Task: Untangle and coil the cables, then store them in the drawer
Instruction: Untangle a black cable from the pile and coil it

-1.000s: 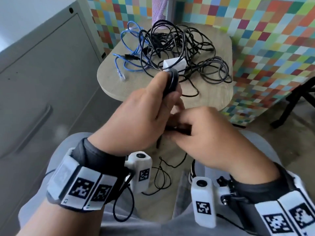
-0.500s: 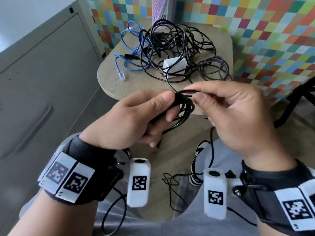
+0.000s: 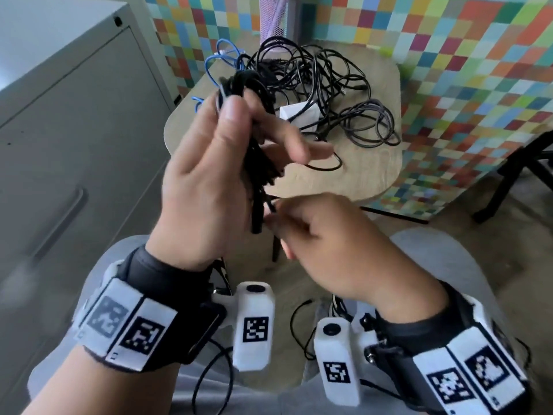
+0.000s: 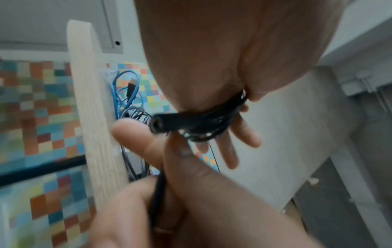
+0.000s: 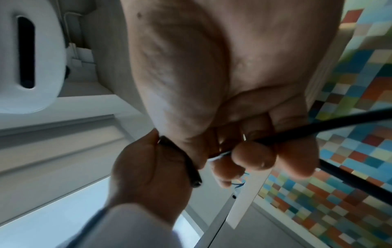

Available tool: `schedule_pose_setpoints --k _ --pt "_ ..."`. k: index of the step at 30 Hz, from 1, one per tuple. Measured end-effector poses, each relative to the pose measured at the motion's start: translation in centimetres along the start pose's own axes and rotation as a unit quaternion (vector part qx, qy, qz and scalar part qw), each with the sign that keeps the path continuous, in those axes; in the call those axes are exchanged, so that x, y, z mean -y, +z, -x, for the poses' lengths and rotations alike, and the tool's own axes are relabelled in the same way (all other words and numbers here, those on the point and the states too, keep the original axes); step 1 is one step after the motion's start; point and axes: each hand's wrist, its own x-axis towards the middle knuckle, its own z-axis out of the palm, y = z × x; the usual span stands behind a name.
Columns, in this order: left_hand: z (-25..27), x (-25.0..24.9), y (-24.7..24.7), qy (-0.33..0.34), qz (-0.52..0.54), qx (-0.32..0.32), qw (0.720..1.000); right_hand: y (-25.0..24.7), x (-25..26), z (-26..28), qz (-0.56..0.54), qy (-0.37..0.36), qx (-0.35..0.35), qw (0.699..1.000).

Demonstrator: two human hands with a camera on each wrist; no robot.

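Fingers of the left hand [image 3: 206, 187] curl around a coiled black cable [image 3: 254, 127], thumb pressed on the loops, holding the bundle upright at centre frame in the head view. Below it, the right hand [image 3: 335, 247] pinches the loose cable end [image 5: 318, 127] between curled fingertips, just beside the coil's hanging plug [image 4: 161, 123]. Behind them, in the upper middle, tangled black cables [image 3: 329, 85] and a blue cable [image 3: 215, 61] lie on the wooden table [image 3: 374, 175]. Closed grey drawers [image 3: 74, 163] fill the left side.
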Motion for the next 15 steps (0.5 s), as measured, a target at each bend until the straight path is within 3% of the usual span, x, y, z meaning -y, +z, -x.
schedule_pose_setpoints --k 3,7,10,13,15 --pt "0.2 0.6 -0.4 0.006 -0.247 0.013 0.969 -0.1 0.4 0.3 0.028 -0.007 0.015 0.999" --pt "0.5 0.1 -0.9 -0.04 -0.5 0.064 0.863 -1.9 0.2 0.9 0.034 -0.002 -0.028 0.999" --pt "0.3 -0.3 -0.9 -0.039 -0.586 0.094 0.804 -3.0 0.4 1.5 0.02 -0.013 -0.061 0.998" --pt "0.2 -0.5 -1.1 -0.116 -0.558 0.144 0.809 -3.8 -0.1 1.5 -0.015 -0.035 -0.114 0.993" --pt "0.3 -0.5 -1.3 -0.204 -0.475 0.162 0.841 -4.2 -0.8 1.5 -0.036 -0.052 -0.136 0.989"
